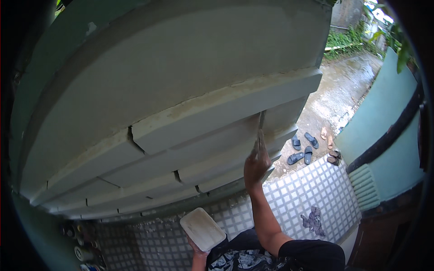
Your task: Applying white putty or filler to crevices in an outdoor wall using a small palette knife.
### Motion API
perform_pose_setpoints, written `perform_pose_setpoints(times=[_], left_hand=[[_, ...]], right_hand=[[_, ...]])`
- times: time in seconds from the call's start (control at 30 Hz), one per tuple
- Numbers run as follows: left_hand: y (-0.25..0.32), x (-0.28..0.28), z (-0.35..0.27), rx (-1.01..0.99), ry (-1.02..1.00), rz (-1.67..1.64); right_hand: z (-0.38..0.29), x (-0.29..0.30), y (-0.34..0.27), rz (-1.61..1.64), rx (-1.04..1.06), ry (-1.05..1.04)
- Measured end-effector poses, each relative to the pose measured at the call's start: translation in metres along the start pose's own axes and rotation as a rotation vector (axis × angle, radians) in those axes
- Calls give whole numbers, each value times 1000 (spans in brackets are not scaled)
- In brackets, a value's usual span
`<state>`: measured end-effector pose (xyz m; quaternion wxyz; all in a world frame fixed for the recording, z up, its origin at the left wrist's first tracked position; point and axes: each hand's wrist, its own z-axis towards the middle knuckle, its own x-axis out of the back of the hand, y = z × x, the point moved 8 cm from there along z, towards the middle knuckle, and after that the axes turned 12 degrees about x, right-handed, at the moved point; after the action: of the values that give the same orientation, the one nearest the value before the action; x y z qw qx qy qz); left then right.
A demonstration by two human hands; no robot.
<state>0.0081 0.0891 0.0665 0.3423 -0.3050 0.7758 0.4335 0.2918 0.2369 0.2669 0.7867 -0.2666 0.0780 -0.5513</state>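
Note:
My right hand (257, 167) is raised against the wall, gripping a thin flat blade (262, 119), perhaps a putty knife seen edge-on. The blade's tip touches the recessed strip below a projecting pale ledge (230, 101) of the stepped wall (210, 44). Low down in front of me, my left hand (197, 247) holds a shallow rectangular container (202, 227) by its near side. It has a pale, whitish surface; its contents cannot be made out. Dark vertical gaps (135, 140) split the ledges to the left of the blade.
Below is a floor of white and grey tiles (281, 200) with a crumpled grey cloth (313, 222). Several sandals (308, 154) lie beyond the tiles. A light green wall (376, 118) bounds the right side. Cans (83, 252) stand at the lower left.

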Motion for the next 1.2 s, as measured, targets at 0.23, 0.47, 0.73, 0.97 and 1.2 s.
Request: perform_pose_setpoints(times=[0.23, 0.47, 0.73, 0.97, 1.2], left_hand=[[53, 24, -3, 109, -23, 138], [72, 33, 17, 217, -139, 175], [84, 54, 31, 256, -213, 160], [78, 52, 43, 309, -269, 154], [79, 66, 46, 296, -288, 107]], right_hand=[[-24, -9, -60, 215, -1, -53], [-17, -2, 14, -198, -120, 188], [-28, 2, -52, 78, 27, 14], [-32, -17, 15, -216, -226, 91], [-7, 10, -46, -31, 66, 217]])
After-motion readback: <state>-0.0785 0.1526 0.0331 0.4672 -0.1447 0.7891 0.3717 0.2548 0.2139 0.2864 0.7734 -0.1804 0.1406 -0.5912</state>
